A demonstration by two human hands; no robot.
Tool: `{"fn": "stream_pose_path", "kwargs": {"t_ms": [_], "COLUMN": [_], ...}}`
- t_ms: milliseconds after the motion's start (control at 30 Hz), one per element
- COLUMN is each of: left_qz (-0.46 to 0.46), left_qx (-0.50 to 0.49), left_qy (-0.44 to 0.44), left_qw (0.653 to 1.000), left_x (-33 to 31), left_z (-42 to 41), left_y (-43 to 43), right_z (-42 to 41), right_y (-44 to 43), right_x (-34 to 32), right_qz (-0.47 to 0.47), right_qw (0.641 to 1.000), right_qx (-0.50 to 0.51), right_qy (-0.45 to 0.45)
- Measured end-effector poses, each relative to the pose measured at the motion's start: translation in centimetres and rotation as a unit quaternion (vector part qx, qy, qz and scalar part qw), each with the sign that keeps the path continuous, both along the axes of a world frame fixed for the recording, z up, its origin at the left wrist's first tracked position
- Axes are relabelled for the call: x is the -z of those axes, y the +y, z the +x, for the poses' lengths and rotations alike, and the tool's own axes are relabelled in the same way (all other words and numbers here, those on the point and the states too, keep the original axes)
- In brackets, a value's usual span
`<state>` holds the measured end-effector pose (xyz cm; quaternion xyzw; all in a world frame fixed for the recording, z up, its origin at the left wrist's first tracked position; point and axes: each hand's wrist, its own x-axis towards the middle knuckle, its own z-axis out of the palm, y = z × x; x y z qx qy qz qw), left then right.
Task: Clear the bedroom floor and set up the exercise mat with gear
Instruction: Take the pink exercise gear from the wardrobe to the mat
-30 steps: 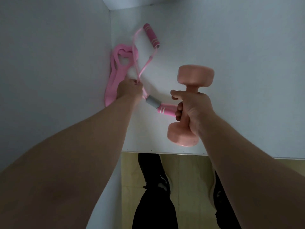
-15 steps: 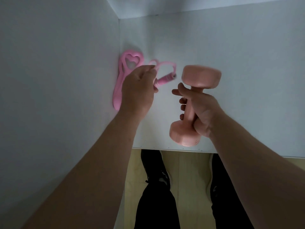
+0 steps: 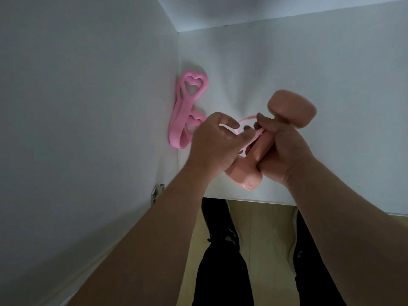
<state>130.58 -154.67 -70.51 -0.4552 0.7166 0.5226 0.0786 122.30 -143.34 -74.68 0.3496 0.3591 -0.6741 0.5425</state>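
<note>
Above the black shoes [image 3: 223, 230] planted on the wooden floor [image 3: 269, 239], the person's right hand [image 3: 284, 155] gripped the pink dumbbell [image 3: 245, 173] by its bar over the front of the white shelf [image 3: 331, 129]. Just beside it, the left hand [image 3: 212, 140] had its fingers curled round a thin pink cord [image 3: 248, 118] that ran across to the right thumb. Farther back, a pink heart-ended band [image 3: 187, 111] lay on the shelf against the side wall [image 3: 110, 107].

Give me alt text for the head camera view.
A person's right hand grips a pink dumbbell while the left hand pinches a thin pink cord beside it. A pink heart-handled band lies on the white shelf by its left wall.
</note>
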Motion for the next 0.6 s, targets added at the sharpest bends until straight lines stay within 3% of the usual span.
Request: {"fn": "stream_pose_path", "kwargs": {"t_ms": [100,167,267,367,500,600], "left_qz": [-0.123,-0.226,-0.287,-0.333,-0.400,-0.424], "left_qx": [-0.082,-0.075,0.012,0.133,0.314,0.369], "left_qy": [-0.068,-0.150,-0.279,-0.383,-0.380,-0.352], "left_qw": [0.987,0.960,0.916,0.851,0.772,0.749], "left_x": [2.2,4.2,7.3,9.8,11.8,12.5], "left_z": [0.3,0.9,1.3,1.1,1.7,1.9], "left_y": [-2.3,-4.4,-7.1,-8.2,-8.6,-9.4], "right_z": [0.3,0.5,0.8,1.2,1.2,1.1], "right_y": [-0.1,0.0,0.0,-0.1,-0.4,-0.3], "right_x": [0.3,0.5,0.4,0.4,0.6,1.3], "right_qz": [0.028,0.038,0.023,0.023,0.028,0.039], "right_qw": [0.999,0.999,0.999,0.998,0.995,0.994], "right_qx": [0.015,0.003,-0.027,-0.050,-0.075,-0.074], "right_qy": [0.022,0.033,0.030,0.037,0.054,0.063]}}
